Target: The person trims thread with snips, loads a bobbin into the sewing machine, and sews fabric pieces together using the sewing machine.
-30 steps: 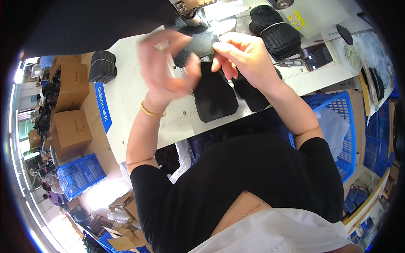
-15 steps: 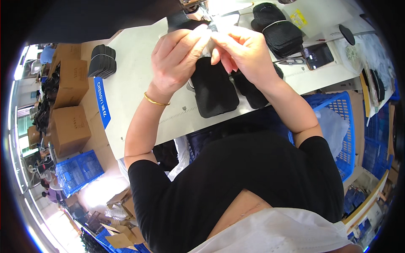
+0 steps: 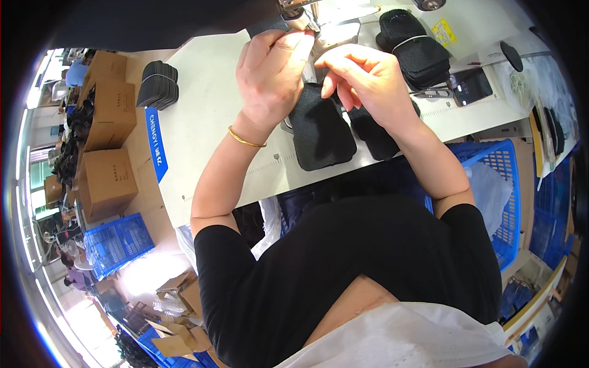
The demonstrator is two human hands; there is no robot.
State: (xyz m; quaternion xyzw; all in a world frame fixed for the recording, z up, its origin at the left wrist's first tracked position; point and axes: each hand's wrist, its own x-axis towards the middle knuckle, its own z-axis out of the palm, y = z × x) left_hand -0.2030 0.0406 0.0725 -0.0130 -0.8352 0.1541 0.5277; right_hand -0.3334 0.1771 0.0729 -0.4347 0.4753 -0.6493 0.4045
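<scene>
My left hand [image 3: 273, 76], with a gold bangle [image 3: 245, 138] on its wrist, is raised to the sewing machine's needle area [image 3: 307, 19]. Its fingers are pinched together on a black fabric piece [image 3: 265, 27], most of which they hide. Just to the right, my right hand [image 3: 368, 80] hovers with loosely bent fingers apart and nothing visible in them. Below the hands, a black padded fabric pouch [image 3: 322, 135] lies on the white sewing table [image 3: 211, 80]. Another black piece [image 3: 374, 138] sits beside it, partly under my right wrist.
A banded black stack [image 3: 158, 84] stands at the table's left; another banded bundle [image 3: 420, 58] is at the back right. Near that lie thread snips [image 3: 434, 93] and a phone [image 3: 471, 86]. Blue baskets [image 3: 508, 214] [image 3: 118, 242] and cardboard boxes [image 3: 107, 184] flank the table.
My right hand has drawn away from the left and its pinch has loosened. My left hand stays pinched, now closer under the machine head. The whole view has shifted slightly.
</scene>
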